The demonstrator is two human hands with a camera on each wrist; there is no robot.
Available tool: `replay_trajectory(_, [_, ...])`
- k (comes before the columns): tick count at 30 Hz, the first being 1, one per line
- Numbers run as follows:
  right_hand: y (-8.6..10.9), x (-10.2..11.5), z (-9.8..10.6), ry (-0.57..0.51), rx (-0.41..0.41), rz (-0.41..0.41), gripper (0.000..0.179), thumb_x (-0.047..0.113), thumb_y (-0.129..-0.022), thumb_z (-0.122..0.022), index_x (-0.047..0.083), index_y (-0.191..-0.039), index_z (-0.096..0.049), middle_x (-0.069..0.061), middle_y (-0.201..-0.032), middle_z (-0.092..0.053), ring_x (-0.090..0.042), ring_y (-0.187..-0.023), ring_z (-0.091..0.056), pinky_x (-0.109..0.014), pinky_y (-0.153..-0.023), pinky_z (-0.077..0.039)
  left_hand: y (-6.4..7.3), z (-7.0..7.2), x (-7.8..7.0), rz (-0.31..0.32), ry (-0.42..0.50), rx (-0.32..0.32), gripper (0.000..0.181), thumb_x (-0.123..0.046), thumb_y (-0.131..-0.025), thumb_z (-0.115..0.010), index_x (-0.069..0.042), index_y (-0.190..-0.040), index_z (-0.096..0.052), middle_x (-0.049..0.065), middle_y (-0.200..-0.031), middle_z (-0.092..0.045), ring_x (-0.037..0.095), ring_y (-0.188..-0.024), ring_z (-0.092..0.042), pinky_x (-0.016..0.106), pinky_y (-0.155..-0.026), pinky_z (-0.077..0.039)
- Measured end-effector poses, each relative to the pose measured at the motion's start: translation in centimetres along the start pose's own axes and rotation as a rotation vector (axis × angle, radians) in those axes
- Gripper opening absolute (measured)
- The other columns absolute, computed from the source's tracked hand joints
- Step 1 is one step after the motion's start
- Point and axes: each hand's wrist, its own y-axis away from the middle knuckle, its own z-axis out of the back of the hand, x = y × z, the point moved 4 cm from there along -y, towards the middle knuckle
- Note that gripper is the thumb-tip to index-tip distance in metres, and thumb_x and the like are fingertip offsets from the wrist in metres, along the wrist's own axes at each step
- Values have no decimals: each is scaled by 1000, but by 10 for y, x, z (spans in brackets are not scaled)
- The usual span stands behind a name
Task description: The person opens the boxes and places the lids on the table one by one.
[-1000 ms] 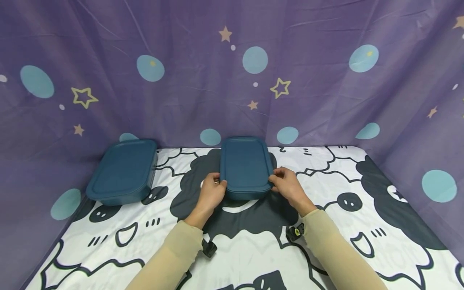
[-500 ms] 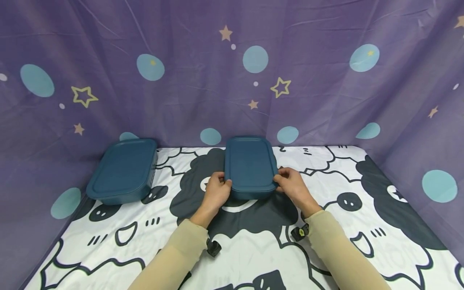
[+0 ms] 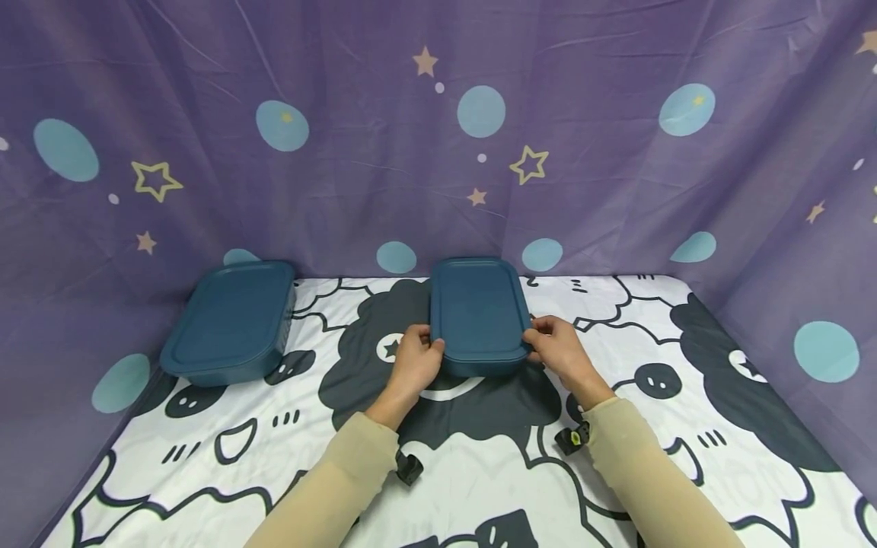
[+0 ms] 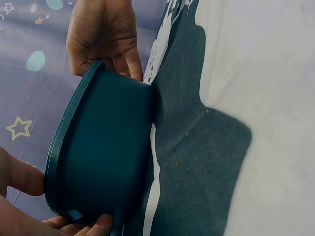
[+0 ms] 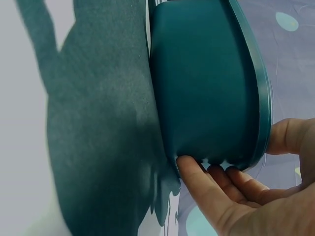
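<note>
A dark blue lidded food container [image 3: 478,312] rests on the cloth-covered table near the back, its lid on. My left hand [image 3: 416,361] grips its near left side, thumb at the lid's edge and fingers against the wall. On the opposite side my right hand [image 3: 560,352] holds it the same way. In the left wrist view the container's front wall [image 4: 106,137] shows low over the cloth, between both hands. The right wrist view has my right thumb [image 5: 285,137] by the lid rim and the fingers along the side wall.
Another, larger blue lidded container [image 3: 233,323] sits at the back left of the table. A purple curtain [image 3: 384,152] with stars and dots hangs directly behind. The white tablecloth [image 3: 479,472] carries black cartoon drawings.
Both hands have shifted the smaller container to the right along the back of the table, keeping their hold on it. The larger container stays in place.
</note>
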Motion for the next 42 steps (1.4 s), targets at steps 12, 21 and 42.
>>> replay_trajectory(12, [2, 0, 6, 4, -15, 7, 37, 11, -89, -51, -9, -119, -51, -21, -109, -53, -17, -81, -63, -40, -81, -54, 1, -7, -1, 4, 19, -7, 32, -1, -87, -56, 11, -116, -53, 24, -109, -60, 34, -105, -58, 45, -89, -47])
replay_trajectory(21, [2, -1, 13, 37, -23, 8, 36, 11, -89, -51, -10, -119, -52, -21, -108, -55, -16, -79, -62, -37, -77, -55, 3, -11, -4, -5, 47, 8, 35, -1, -87, -56, 13, -118, -52, 23, -108, -61, 32, -102, -59, 43, -86, -49])
replay_trajectory(42, [2, -7, 27, 51, -33, 1, 41, 13, -89, -51, -11, -122, -49, -23, -112, -53, -18, -82, -63, -34, -77, -55, 3, -26, -7, -19, 54, 33, 30, 1, -85, -56, 11, -113, -54, 21, -102, -63, 29, -96, -61, 42, -84, -49])
